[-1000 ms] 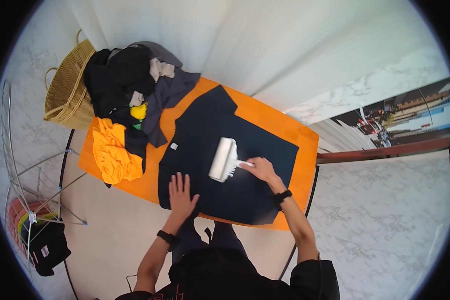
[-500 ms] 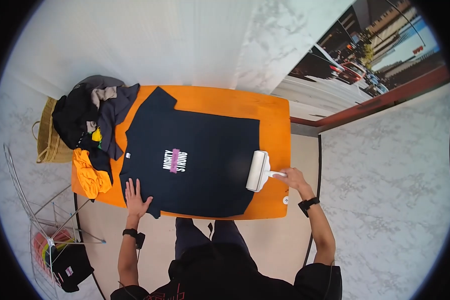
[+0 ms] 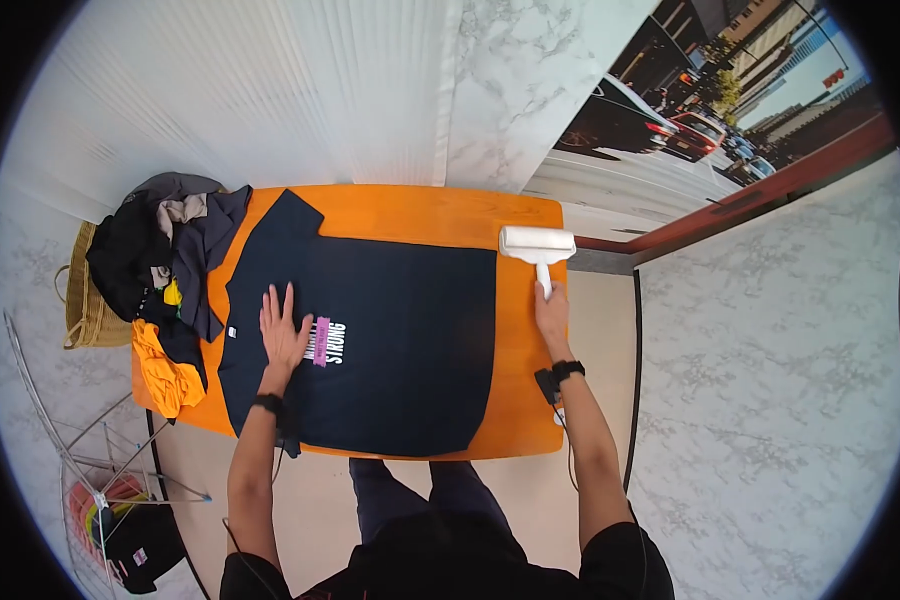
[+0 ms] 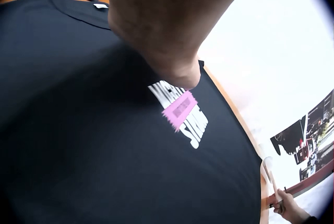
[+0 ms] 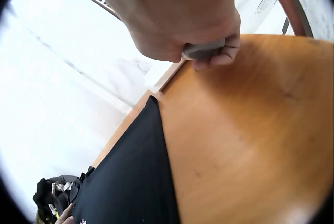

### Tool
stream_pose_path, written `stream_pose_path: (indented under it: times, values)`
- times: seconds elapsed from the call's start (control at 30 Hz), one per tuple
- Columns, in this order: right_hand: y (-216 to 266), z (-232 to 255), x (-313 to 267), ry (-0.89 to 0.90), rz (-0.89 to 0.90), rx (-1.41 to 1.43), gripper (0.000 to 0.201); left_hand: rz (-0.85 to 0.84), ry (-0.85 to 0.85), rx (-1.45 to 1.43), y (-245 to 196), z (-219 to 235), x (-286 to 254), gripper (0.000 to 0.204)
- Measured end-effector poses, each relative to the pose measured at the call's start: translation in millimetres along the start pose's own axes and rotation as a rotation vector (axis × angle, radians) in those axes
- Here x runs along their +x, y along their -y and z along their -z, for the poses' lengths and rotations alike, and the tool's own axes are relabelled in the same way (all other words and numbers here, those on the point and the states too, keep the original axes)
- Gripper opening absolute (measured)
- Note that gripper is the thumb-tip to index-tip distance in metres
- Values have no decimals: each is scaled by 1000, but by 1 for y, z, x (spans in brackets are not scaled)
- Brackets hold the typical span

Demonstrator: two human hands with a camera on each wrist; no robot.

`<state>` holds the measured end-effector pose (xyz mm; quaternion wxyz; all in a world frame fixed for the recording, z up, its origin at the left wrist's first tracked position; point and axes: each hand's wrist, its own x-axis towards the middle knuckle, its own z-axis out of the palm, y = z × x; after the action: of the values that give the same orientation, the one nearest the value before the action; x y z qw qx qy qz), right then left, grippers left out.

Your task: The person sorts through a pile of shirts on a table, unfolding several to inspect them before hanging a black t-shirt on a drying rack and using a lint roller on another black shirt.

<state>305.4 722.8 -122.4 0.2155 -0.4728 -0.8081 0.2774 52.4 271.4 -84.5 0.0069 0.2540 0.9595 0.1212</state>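
A dark navy T-shirt (image 3: 410, 340) lies spread flat, its white lettering and pink print (image 4: 180, 110) facing up. My left hand (image 3: 286, 335) rests on its chest with fingers straight and spread, the thumb overlapping the edge of the print. My right hand (image 3: 551, 312) grips the handle of a white lint roller (image 3: 537, 243) beyond the shirt's hem, near the table's far right corner. The roller head points away from me. In the right wrist view, curled fingers (image 5: 225, 56) wrap the handle, and the roller head is hidden behind the hand.
The shirt lies on an orange wooden table (image 3: 410, 208). At its left end are a heap of dark clothes (image 3: 135, 245), a yellow-orange garment (image 3: 165, 370) and a wicker basket (image 3: 88, 310). A metal drying rack (image 3: 95, 490) stands at lower left, beside hangers with a black garment (image 3: 145, 545).
The lint roller has gone from the shirt's middle across the hem to the far right corner and turned to point away. My left hand has slid from near the collar to the print.
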Motion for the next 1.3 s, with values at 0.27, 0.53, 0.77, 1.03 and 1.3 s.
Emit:
stream_pose_path:
  times: [0.27, 0.53, 0.77, 1.03, 1.3]
  values:
    - [67, 1, -14, 36, 275, -203, 50, -57, -55, 20, 7, -29, 105, 66]
    - [79, 0, -197, 456, 425, -270, 73, -64, -80, 128, 24, -61, 129, 67]
    - [65, -2, -147, 488, 499, -375, 76, -36, -109, 153, 26, -65, 137, 68]
    - [53, 37, -205, 99, -132, -216, 75, -10, -284, -36, 17, 0, 16, 70]
    - [24, 34, -229, 566, -374, 201, 35, 364, -36, 68, 66, 1, -164, 69]
